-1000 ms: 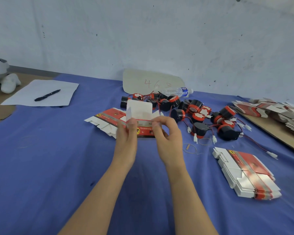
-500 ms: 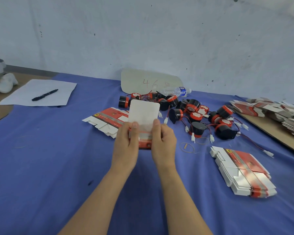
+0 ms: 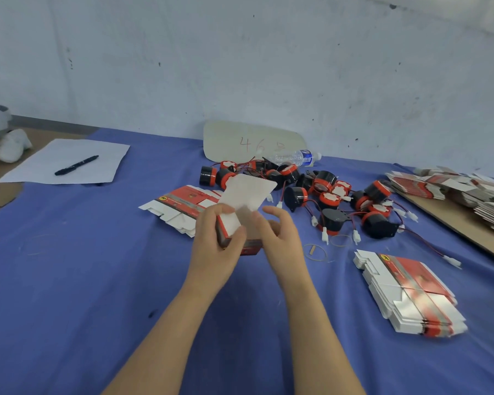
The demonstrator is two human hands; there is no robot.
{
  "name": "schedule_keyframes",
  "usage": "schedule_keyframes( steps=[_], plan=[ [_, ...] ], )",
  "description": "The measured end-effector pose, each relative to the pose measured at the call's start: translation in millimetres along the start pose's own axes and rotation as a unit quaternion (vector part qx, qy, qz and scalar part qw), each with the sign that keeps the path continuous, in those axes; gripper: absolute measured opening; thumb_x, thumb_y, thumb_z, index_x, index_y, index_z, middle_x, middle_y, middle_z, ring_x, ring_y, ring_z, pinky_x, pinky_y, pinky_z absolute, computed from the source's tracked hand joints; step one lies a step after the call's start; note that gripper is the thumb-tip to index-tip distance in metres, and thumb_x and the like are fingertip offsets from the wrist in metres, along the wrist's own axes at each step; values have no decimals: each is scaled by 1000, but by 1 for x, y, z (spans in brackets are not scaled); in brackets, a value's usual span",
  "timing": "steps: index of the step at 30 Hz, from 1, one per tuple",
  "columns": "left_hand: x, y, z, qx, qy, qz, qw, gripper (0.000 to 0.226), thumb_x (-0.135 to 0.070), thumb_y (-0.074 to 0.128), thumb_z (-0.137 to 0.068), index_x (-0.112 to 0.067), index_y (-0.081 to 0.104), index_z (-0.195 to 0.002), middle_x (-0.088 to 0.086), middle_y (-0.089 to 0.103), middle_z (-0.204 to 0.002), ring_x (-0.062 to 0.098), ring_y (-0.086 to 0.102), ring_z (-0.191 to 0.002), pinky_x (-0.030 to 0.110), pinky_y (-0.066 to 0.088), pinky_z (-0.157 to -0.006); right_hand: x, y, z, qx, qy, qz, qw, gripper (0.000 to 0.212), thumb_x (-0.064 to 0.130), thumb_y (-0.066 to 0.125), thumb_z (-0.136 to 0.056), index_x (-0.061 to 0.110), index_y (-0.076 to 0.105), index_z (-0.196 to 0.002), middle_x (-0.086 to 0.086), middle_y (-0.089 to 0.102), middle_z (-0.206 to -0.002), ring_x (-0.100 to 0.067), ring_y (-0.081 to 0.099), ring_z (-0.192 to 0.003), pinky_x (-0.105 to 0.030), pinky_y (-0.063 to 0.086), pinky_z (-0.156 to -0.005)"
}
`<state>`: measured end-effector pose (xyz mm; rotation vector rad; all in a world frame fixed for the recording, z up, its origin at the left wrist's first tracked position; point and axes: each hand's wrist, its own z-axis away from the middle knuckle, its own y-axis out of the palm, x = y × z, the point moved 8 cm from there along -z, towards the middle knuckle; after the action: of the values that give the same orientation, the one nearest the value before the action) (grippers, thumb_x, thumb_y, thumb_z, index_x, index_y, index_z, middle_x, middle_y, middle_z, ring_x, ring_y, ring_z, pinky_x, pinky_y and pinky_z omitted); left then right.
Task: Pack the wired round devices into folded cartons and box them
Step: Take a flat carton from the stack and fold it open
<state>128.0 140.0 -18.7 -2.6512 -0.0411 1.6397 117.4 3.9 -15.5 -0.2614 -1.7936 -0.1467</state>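
Our left hand curls round a small red and white carton and holds it up over the blue cloth, in the middle of the table. The thumb lies on the near side. Our right hand is just beside it with its fingers spread loose, and its thumb touches the carton's tall white flap. Both bare arms reach in from the near edge.

Our hands hide the low part of the carton. The flap is blurry, and we cannot read the print.

The round devices lie in a heap on the far right. They are black and shiny, with red rings, white tops and thin wires that end in white plugs. A stack of flat cartons lies to the near right, smooth card in red, white and grey. More flat cartons sit just past our left hand. Another pile is cut off at the right edge.
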Motion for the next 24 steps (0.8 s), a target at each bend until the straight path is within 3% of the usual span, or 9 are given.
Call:
schedule_keyframes(
  steps=[2, 4, 6, 9, 12, 14, 16, 21, 24],
  plan=[
    [0, -2, 0, 1, -3, 14, 1000, 24, -16, 58, -86, -36, 51, -97, -13, 54, -108, 0, 52, -96, 9, 45, -73, -2, -1, -3, 9, 10, -27, 1000, 37, 46, 59, -89, 28, 56, -121, 28, 67, -89, 13, 61, -84, -10, 49, -75],
    [-1, -1, 0, 13, -5, 2, 1000, 9, -29, 52, -85, -35, 55, -91, -13, 58, -102, -2, 54, -93, 6, 42, -72, 0, -5, -5, 11, 39, -98, 994, 41, 64, 54, -82, 37, 62, -112, 16, 68, -106, 0, 62, -105, -26, 49, -93],
    [-1, 2, 0, 35, 4, -38, 999, 9, -35, 51, -94, -37, 57, -89, -13, 60, -100, -4, 53, -94, 4, 41, -73, -1, -13, -9, -11, 52, -159, 986, 49, 72, 47, -80, 33, 72, -98, 6, 73, -105, -11, 67, -102, -31, 52, -88],
    [-4, 2, 0, 43, 17, -68, 997, 12, -39, 47, -97, -43, 56, -89, -12, 59, -101, -3, 53, -96, 5, 41, -74, -7, -19, -12, -17, 58, -135, 989, 51, 55, 43, -94, 29, 78, -69, 1, 75, -84, -12, 72, -84, -22, 55, -69],
    [-14, -4, 0, 4, 19, -33, 999, 17, -55, 42, -91, -44, 55, -93, -13, 58, -102, -5, 54, -95, 4, 41, -74, -9, -10, -10, 58, 53, -101, 992, 35, 38, 49, -97, 23, 77, -83, -1, 74, -96, -14, 69, -92, -21, 54, -71],
    [-13, -8, -1, -23, -16, 13, 1000, 19, -64, 37, -89, -50, 50, -94, -20, 58, -102, -7, 56, -93, 7, 44, -70, -3, -2, -5, 113, 22, -60, 992, 28, 43, 54, -93, 25, 72, -105, 0, 71, -107, -13, 67, -98, -25, 54, -78],
    [-4, -15, -3, -55, -84, 57, 993, 17, -63, 30, -92, -50, 41, -95, -22, 56, -101, -6, 57, -89, 12, 44, -63, -2, 3, -2, 135, 8, -31, 990, 35, 49, 56, -87, 29, 67, -113, 2, 70, -110, -13, 66, -98, -28, 55, -84],
    [4, -9, -2, -16, -128, 78, 989, 43, -75, 32, -71, -51, 50, -101, -19, 63, -102, -6, 63, -88, 13, 46, -67, 6, 7, 0, 81, -54, 72, 993, 13, 38, 54, -94, 31, 65, -96, 11, 69, -93, -4, 64, -81, -14, 47, -65],
    [8, -6, -1, 12, -136, 43, 990, 41, -74, 39, -70, -50, 56, -98, -21, 65, -98, -4, 63, -88, 14, 45, -66, 11, 10, 5, 86, -72, 87, 990, 46, 56, 44, -91, 16, 58, -73, 4, 51, -66, -11, 45, -62, -23, 37, -59]
  ],
)
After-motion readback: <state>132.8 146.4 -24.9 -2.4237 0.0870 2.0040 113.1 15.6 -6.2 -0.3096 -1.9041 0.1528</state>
